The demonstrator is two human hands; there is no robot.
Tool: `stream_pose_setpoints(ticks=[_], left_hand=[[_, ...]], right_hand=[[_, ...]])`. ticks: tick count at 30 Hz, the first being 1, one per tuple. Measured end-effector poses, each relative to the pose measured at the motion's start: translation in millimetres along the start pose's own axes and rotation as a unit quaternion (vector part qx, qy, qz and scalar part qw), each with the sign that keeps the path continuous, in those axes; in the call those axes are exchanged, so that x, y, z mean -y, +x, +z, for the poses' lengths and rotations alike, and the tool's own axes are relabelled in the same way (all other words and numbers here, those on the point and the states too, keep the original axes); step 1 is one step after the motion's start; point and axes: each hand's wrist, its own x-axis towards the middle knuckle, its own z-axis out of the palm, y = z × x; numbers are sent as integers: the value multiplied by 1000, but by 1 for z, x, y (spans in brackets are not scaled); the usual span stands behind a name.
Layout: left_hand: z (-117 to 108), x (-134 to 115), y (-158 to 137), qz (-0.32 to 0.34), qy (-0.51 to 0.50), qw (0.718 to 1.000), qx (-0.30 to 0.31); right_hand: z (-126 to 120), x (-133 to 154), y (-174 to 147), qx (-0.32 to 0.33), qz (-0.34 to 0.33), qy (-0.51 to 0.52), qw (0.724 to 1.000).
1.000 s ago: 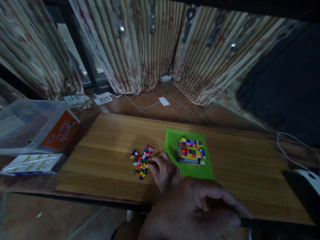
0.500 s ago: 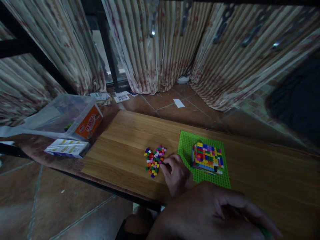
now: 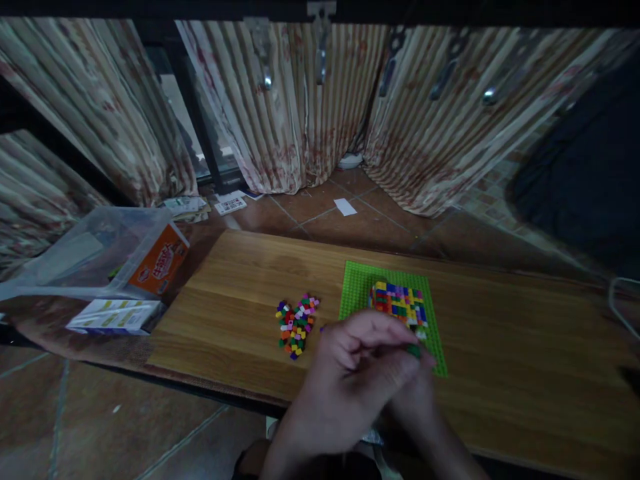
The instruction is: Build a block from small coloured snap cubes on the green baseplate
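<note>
My left hand (image 3: 345,380) is in front, its thumb and fingers closed on a small green toy brick (image 3: 413,350). Close behind it is my right hand (image 3: 417,400), mostly covered by the left. Its fingertips are bent near the green brick; what they hold is hidden. Beyond the hands, a block built of many coloured bricks (image 3: 400,301) stands on a green studded baseplate (image 3: 357,283); its near part is covered by my hands. Left of my hands lies a loose pile of small coloured bricks (image 3: 296,327).
The wooden table top (image 3: 240,280) carries all of this. At its left are a clear plastic bin (image 3: 100,253) with an orange label and a white box (image 3: 117,315). Striped curtains (image 3: 300,120) hang behind, with papers (image 3: 231,203) on the tiled floor.
My right hand has left the brick pile and come back to the right, behind my left hand. My left hand has moved forward and left, over the near baseplate edge. The view has shifted slightly.
</note>
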Motion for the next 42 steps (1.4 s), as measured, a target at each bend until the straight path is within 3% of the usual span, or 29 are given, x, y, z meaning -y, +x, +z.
stream_pose_setpoints(ticks=[6, 11, 17, 22, 42], left_hand=[[-4, 22, 15, 20, 157, 980, -118], [9, 49, 27, 25, 265, 957, -119], [17, 60, 32, 15, 378, 920, -103], [14, 63, 34, 5, 408, 906, -109], [14, 66, 38, -19, 387, 916, -104]], right_hand=[[-59, -11, -5, -114, 115, 8, 987], [-90, -34, -15, -143, 181, -24, 973], [-86, -31, -14, -133, 220, -51, 965], [-80, -25, -9, -125, 195, -69, 970], [-74, -25, -7, -120, 113, -129, 978]])
